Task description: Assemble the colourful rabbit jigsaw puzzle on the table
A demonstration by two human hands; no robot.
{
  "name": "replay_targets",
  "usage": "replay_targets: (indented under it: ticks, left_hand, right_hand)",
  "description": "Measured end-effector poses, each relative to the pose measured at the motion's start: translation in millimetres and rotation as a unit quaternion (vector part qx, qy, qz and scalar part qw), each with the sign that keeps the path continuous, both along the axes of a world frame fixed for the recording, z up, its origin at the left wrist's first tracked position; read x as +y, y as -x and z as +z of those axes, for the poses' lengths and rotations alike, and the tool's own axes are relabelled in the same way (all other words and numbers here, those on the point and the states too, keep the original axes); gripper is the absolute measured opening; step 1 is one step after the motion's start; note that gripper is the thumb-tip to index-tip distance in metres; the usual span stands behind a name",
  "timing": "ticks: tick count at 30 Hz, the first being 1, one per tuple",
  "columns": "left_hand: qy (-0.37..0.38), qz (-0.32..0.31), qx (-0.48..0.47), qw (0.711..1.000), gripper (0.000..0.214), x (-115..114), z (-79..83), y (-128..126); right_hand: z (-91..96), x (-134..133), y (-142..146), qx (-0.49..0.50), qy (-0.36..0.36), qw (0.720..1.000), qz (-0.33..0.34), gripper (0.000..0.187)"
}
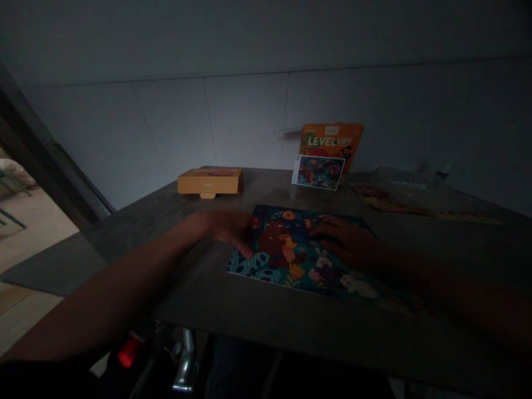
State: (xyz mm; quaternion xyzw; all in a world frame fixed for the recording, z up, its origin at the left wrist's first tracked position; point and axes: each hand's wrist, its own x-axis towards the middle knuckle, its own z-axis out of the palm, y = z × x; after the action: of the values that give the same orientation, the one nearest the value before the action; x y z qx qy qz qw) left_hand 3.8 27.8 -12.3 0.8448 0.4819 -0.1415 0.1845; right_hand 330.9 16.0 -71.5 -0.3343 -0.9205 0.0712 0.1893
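Note:
A dark, colourful jigsaw puzzle (270, 246) with a bear, a fox and rabbits lies flat on the grey table. My left hand (228, 227) rests at its left edge, thumb and fingers apart, with nothing visible between them. Across the puzzle's right part lies my right hand (343, 235), its fingers stretched out over the surface and covering some of the picture. The puzzle's lower right side fades into shadow, so its outline there is hard to make out.
Behind the puzzle, a small picture card (319, 172) leans on an orange "LEVEL UP!" board (332, 138). An orange box (210, 182) sits at the back left. Clear plastic wrapping (409, 176) and another printed sheet (386, 200) lie at the back right. A wall (245, 122) stands behind the table (199, 299).

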Motion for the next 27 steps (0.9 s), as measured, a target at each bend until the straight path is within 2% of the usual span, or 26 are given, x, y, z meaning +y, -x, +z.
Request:
replay_targets:
  ticks: [2,4,6,8,9,10,11,14,16,20,24,27]
  left_hand:
    - [-0.064,-0.009,0.017,0.998,0.047,-1.6,3.6,-5.3]
    - [-0.179,-0.029,-0.036,0.983,0.041,-5.6,5.5,-12.6]
    - [-0.312,-0.061,-0.167,0.933,0.037,-10.0,3.8,-20.2]
    - [-0.391,-0.099,-0.277,0.872,0.043,-12.9,-2.7,-26.9]
    - [-0.394,-0.120,-0.295,0.862,0.052,-13.3,-7.7,-29.9]
    - [-0.375,-0.142,-0.287,0.870,0.062,-13.1,-13.4,-32.8]
    - [-0.337,-0.163,-0.258,0.891,0.071,-12.3,-19.6,-35.8]
    - [-0.181,-0.193,-0.126,0.956,0.080,-7.9,-36.2,-45.9]
    - [-0.138,-0.182,-0.080,0.970,0.081,-5.0,-42.4,-52.5]
    - [-0.137,-0.164,-0.070,0.974,0.082,-1.0,-44.6,-59.5]
    - [-0.142,-0.152,-0.077,0.975,0.073,7.3,-46.1,-59.8]
    - [-0.153,-0.105,-0.070,0.980,0.069,16.6,-49.0,-60.7]
  right_hand:
    - [0.3,-0.5,0.2,-0.006,-0.002,1.000,0.000,0.032]
    - [0.4,-1.2,0.6,-0.007,-0.016,1.000,0.000,0.031]
    - [0.6,-1.9,0.9,0.019,-0.055,0.998,-0.024,0.032]
    - [1.2,-2.4,1.3,0.063,-0.112,0.988,-0.081,0.039]
    - [1.5,-2.7,1.6,0.080,-0.138,0.981,-0.112,0.045]
    - [1.7,-2.9,2.0,0.084,-0.150,0.976,-0.131,0.051]
    - [1.4,-3.2,2.7,0.068,-0.143,0.978,-0.133,0.056]
    - [-1.5,-4.2,6.0,-0.064,-0.030,0.995,-0.064,0.069]
    - [-3.7,-5.1,8.7,-0.134,0.039,0.990,-0.032,0.076]
    - [-3.7,-6.9,12.4,-0.139,0.072,0.987,-0.042,0.082]
    - [-0.4,-4.7,13.9,-0.139,0.078,0.986,-0.044,0.085]
    - [0.7,1.2,14.6,-0.144,0.073,0.986,-0.039,0.085]
